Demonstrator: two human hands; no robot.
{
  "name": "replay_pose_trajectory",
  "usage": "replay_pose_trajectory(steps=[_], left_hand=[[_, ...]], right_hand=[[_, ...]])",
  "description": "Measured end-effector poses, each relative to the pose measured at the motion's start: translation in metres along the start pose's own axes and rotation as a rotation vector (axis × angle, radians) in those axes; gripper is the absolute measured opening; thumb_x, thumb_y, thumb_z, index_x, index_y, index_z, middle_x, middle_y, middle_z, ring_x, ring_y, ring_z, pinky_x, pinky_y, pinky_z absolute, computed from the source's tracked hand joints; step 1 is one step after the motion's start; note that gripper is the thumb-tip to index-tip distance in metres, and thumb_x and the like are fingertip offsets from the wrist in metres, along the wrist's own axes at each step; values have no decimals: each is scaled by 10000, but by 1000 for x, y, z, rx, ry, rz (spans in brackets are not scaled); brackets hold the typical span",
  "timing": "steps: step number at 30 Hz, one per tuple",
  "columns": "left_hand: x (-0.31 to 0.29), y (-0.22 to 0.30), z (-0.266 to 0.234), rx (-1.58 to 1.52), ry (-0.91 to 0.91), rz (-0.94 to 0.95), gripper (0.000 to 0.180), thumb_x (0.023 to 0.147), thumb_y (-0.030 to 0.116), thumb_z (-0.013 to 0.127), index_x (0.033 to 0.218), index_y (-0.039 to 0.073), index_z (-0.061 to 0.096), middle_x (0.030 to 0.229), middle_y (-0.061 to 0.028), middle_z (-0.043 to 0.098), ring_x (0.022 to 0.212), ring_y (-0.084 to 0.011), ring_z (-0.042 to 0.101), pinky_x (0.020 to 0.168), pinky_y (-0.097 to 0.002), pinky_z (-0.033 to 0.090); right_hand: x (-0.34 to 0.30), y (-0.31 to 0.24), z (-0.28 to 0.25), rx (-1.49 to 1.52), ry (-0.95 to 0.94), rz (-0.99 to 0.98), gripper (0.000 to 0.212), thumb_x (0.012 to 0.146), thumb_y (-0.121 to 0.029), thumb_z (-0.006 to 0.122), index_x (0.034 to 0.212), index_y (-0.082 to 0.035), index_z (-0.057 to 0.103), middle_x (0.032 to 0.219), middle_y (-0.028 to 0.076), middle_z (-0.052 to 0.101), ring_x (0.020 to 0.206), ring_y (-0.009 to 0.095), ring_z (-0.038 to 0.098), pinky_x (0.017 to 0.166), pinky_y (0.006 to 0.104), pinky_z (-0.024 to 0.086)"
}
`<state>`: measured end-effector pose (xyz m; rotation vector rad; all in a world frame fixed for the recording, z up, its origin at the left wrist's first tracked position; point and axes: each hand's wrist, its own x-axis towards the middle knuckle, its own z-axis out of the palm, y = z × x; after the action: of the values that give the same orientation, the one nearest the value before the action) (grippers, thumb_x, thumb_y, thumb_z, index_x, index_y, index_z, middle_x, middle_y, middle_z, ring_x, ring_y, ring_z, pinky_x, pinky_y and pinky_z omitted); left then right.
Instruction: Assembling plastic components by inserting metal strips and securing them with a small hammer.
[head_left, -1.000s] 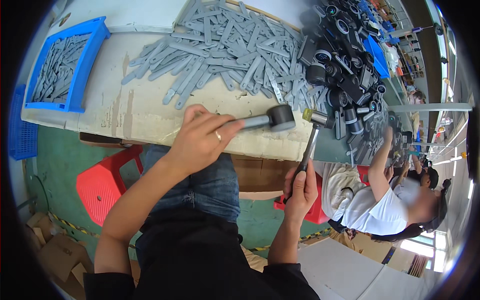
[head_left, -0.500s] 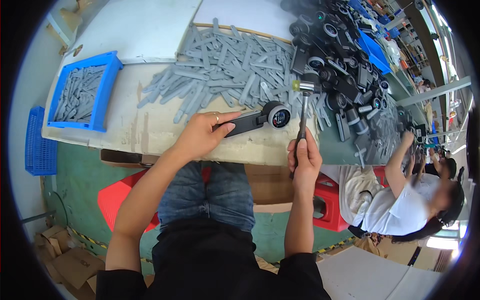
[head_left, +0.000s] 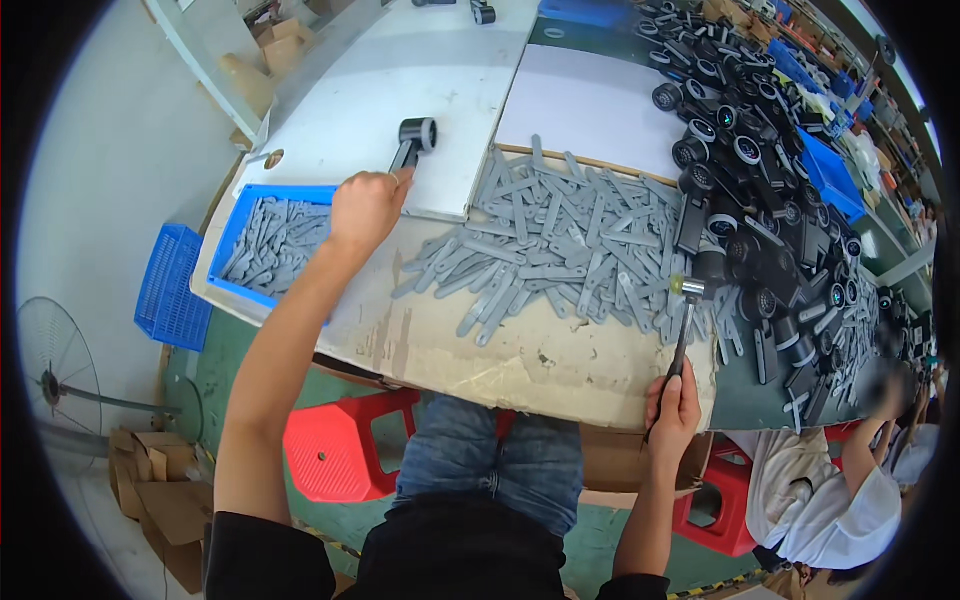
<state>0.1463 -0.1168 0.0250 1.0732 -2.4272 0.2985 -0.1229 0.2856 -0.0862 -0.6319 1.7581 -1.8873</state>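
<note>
My left hand reaches over the white board at the far left, closed on the handle of a black handheld device with a round, grey-rimmed head. The head points away from me, and my fist hides the lower handle. In my right hand is a small hammer, held upright by its dark handle near the table's front edge. Its metal head has a yellowish face. Between the hands lies a heap of flat grey strips, with the hammer head over its right side.
A blue tray of grey strips sits left. Many black devices are piled at right, by a blue bin. A red stool and a fan stand left. A co-worker sits at right.
My left hand has carried the black device from the table's front edge out to the far left, over the white board. My right hand keeps the hammer upright. The whole view has shifted leftward.
</note>
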Motion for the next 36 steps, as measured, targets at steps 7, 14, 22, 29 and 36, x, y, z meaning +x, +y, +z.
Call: replay_pose_trajectory(steps=[7,14,22,29,36], left_hand=[[48,-33,47,-94,-260,161,413,857,166,787,1263,114,728,932,-179,737,894,-370,689,854,-480,568],[221,2,128,20,47,268,656,858,211,792,1462,94,565,1349,-210,666,1249,-392,625,1094,-444,491],[188,331,119,-711,-295,400,631,858,479,767,1366,117,675,1228,-159,662,1118,-370,673,979,-444,551],[182,326,109,-889,-176,101,573,776,336,807,1234,8,704,1233,-260,651,1110,-419,660,993,-441,542],[19,246,15,-1263,-127,-247,591,892,141,780,1431,12,575,1259,-134,490,1154,-231,585,947,-320,558]], right_hand=[[-16,-2,-5,-187,55,-100,437,1127,-212,500,1521,-22,501,776,-1,607,527,33,431,461,208,342],[-13,-18,0,-193,-13,-29,417,1103,-231,545,1438,16,566,847,16,657,649,55,531,596,222,448],[-12,-11,0,-203,31,-102,423,1124,-243,507,1474,-7,529,770,4,611,567,40,461,508,208,353],[-14,-8,5,-107,54,-18,460,1082,-234,607,1485,-27,530,741,-34,562,587,30,448,528,205,351],[-2,-38,8,-272,129,24,885,870,-163,856,1614,-85,384,665,-43,532,601,52,454,567,235,418]])
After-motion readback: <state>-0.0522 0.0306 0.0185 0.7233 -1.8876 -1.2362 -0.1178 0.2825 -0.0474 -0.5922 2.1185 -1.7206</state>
